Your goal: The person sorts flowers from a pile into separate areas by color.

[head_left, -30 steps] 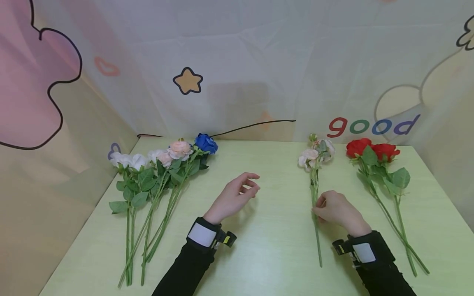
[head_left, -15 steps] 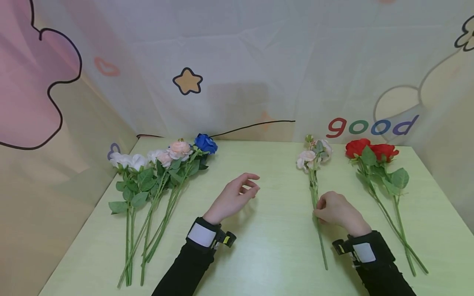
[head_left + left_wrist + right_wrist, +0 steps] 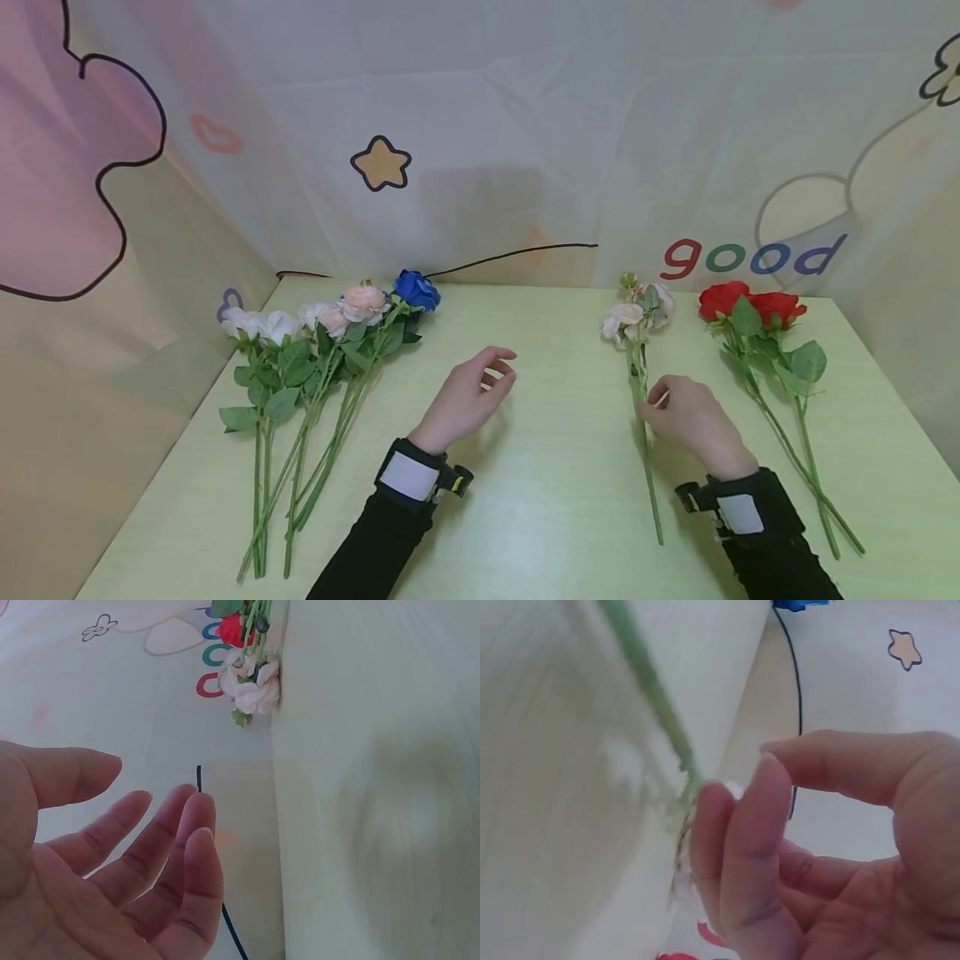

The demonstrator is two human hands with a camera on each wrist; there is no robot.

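My right hand [image 3: 692, 421] is beside a pale pink flower stem [image 3: 651, 483], its fingertips right at the stem's left-leaning middle. In the right wrist view, the thumb and fingertips [image 3: 769, 769] come together loosely, while the green stem [image 3: 649, 675] runs past beyond them, not between them. The pink blossoms [image 3: 626, 321] lie at the far end, towards the back of the table. Over the table's middle, my left hand [image 3: 468, 400] hangs with loosely bent fingers and holds nothing; in the left wrist view its palm [image 3: 82, 915] shows bare.
Two red roses [image 3: 750, 304] with crossed stems lie at the right. On the left, white flowers [image 3: 262, 325], light pink flowers [image 3: 363, 302] and a blue rose [image 3: 417, 291] lie with overlapping stems. A printed cloth [image 3: 487, 108] hangs behind the table [image 3: 540, 517].
The pink flower's stem end has swung right and its blossoms have shifted slightly left. My right hand has since lifted a little off the stem. My left hand has drifted slightly left.
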